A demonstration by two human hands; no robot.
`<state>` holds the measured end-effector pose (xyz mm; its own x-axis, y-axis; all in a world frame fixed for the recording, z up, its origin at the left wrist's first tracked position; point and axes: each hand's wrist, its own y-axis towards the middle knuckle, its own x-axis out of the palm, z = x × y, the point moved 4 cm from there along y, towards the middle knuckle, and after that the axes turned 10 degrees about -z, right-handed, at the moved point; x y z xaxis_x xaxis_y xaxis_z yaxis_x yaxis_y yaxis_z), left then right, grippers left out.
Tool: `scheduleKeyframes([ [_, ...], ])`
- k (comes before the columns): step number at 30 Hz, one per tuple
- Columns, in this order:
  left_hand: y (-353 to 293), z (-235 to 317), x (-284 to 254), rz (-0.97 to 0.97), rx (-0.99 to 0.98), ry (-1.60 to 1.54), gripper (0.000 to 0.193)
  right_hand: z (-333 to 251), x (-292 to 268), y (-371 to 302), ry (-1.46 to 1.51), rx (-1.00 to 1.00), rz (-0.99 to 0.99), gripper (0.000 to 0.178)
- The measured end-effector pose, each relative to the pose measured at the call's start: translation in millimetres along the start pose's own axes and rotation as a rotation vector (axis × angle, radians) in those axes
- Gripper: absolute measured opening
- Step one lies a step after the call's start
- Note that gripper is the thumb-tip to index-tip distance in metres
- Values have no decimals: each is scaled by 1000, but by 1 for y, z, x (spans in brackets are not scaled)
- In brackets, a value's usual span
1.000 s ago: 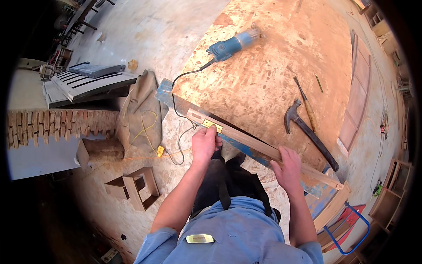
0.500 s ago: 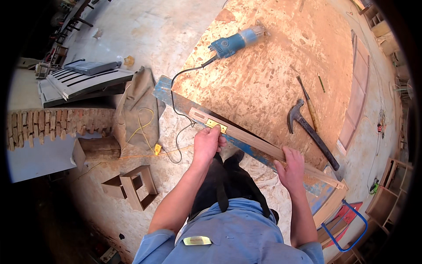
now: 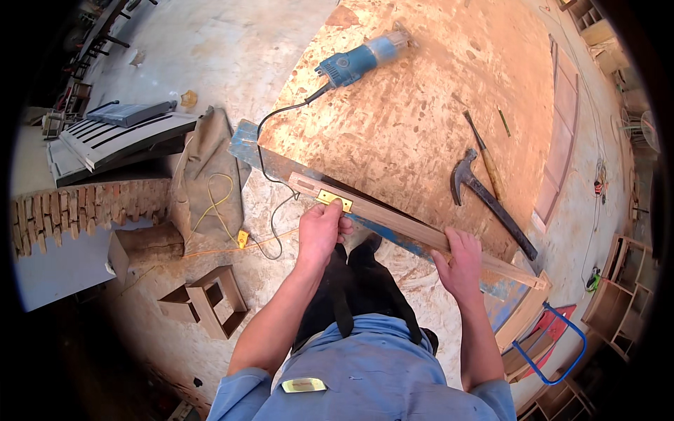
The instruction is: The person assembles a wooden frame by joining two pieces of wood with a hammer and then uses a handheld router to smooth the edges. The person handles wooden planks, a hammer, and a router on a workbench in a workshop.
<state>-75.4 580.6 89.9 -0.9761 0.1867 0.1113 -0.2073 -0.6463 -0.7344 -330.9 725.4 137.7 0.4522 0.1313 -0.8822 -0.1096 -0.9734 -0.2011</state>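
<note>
A long wooden strip (image 3: 400,223) lies slantwise along the near edge of the workbench. My left hand (image 3: 320,233) pinches a brass hinge (image 3: 342,203) flat against the strip near its left end, the thumb pressing on the plate. Left of the hinge, a slot is cut in the wood. My right hand (image 3: 461,266) grips the strip farther right, fingers over the far side and thumb on the near side. Beneath the strip runs a worn blue board (image 3: 244,144).
On the plywood top (image 3: 393,133) lie a blue trim router (image 3: 351,65) with a black cord, a claw hammer (image 3: 495,209), a wooden-handled chisel (image 3: 489,165) and a green pencil (image 3: 504,122). A blue-framed saw (image 3: 584,344) is at lower right. A small wooden frame (image 3: 210,302) stands on the floor.
The whole view has shifted slightly, so the bench and tools appear a little farther left. Both hands keep their holds on the hinge and the strip.
</note>
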Motion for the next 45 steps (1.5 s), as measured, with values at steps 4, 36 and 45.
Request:
scheduleKeyframes([
  [4, -2, 0, 2, -1, 5, -10, 33, 0, 0, 1, -5, 10, -9, 56],
  [36, 137, 122, 13, -200, 413, 1321, 23, 16, 4, 31, -108, 93, -343, 38],
  [45, 175, 100, 58, -245, 418, 1535, 26, 17, 5, 26, -87, 95, -265, 39],
])
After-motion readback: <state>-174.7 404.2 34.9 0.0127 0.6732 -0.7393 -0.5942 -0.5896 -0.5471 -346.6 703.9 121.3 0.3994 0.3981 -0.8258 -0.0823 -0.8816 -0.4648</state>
